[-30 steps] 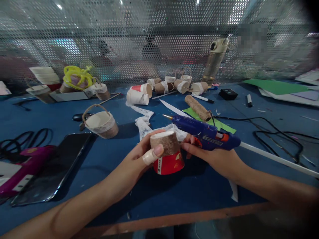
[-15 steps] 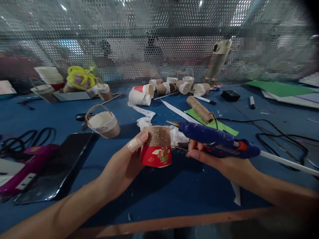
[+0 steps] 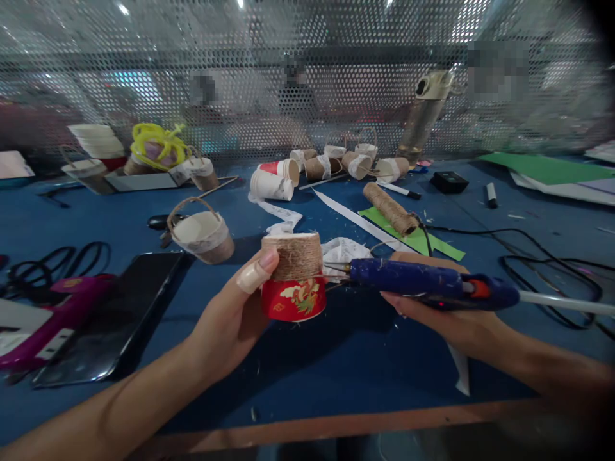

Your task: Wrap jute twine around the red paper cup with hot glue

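A perforated metal screen [image 3: 240, 38] stands behind the blue table [image 3: 336, 384]. A dark phone [image 3: 129, 307] lies on the table at the left. The right hand [image 3: 432, 318] is closed around a blue glue gun [image 3: 408, 280], its fingers partly hidden. The left hand [image 3: 235, 310] is partly curled, gripping the left side of a red paper cup [image 3: 293, 298], held over the table in front of the person. Brown twine [image 3: 298, 257] wraps the cup's upper part. The gun's nozzle [image 3: 339, 267] points at the cup's right side; whether they touch, I cannot tell.
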`<state>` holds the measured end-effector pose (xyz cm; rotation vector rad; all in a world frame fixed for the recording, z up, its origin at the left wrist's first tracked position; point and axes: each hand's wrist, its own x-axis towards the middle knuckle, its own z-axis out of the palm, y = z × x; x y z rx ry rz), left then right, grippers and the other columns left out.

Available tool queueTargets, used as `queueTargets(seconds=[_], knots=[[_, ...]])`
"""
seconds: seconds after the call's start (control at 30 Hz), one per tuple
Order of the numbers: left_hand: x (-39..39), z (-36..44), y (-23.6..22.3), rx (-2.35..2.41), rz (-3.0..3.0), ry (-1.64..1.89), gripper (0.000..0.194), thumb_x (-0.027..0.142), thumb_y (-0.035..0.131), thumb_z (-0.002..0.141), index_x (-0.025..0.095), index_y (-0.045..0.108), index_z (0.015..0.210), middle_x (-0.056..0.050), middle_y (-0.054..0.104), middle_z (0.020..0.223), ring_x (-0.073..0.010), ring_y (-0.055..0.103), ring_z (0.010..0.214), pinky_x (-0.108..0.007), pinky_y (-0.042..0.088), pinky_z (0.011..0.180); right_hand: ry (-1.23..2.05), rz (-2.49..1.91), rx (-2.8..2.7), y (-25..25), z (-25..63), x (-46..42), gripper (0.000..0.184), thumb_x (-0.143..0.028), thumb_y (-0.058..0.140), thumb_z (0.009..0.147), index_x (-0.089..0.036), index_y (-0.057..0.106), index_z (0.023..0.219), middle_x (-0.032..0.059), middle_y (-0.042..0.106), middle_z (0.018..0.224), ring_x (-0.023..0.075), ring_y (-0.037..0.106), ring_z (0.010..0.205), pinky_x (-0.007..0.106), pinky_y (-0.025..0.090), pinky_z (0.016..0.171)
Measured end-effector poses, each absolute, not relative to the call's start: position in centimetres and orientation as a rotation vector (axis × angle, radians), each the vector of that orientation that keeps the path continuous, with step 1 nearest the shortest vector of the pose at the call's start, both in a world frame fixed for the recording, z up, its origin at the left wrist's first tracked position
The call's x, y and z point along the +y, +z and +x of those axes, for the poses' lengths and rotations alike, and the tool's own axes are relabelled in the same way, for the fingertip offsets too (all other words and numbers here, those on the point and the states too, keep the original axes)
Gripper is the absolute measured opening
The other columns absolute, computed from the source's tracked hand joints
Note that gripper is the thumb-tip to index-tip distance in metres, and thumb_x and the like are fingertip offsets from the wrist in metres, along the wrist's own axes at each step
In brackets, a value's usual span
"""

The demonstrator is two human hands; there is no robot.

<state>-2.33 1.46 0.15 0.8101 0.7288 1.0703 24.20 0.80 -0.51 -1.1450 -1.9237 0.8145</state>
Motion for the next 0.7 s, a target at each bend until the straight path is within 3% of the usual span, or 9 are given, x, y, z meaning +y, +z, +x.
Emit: queueTargets(seconds=[0.23, 0.47, 0.7], knots=[[1.19, -2.41, 0.05, 0.743, 0.845, 1.074, 0.031, 0.047, 0.072, 0.089, 0.025, 0.079, 0.110, -0.006, 0.080, 0.115, -0.0346, 0.070, 0.119, -0.041, 0.059, 0.095, 0.713, -1.117, -2.040, -1.23, 24.59, 1.10, 0.023, -0.024, 0.059, 0.091, -0.024, 0.048, 0.070, -0.0031, 0.049, 0.066, 0.0141, 0.046, 0.058, 0.033, 0.034, 0.057], [1.31, -2.13, 0.23, 0.862, 0.882, 1.069, 0.043, 0.046, 0.076, 0.085, 0.025, 0.074, 0.123, -0.007, 0.077, 0.125, -0.0352, 0.067, 0.122, -0.038, 0.059, 0.094, 0.702, -1.129, -2.040, -0.85, 24.19, 0.64, 0.022, -0.015, 0.058, 0.084, -0.023, 0.046, 0.067, -0.0031, 0.050, 0.065, 0.0123, 0.046, 0.058, 0.030, 0.034, 0.055], [0.91, -1.54, 0.42, 0.906, 0.947, 1.085, 0.047, 0.044, 0.076, 0.085, 0.026, 0.071, 0.127, -0.008, 0.073, 0.135, -0.0364, 0.064, 0.129, -0.038, 0.057, 0.100, 0.679, -1.149, -2.101, -0.90, 24.42, 0.30, 0.024, -0.021, 0.061, 0.081, -0.023, 0.042, 0.066, -0.0030, 0.052, 0.065, 0.0133, 0.047, 0.058, 0.031, 0.033, 0.055]])
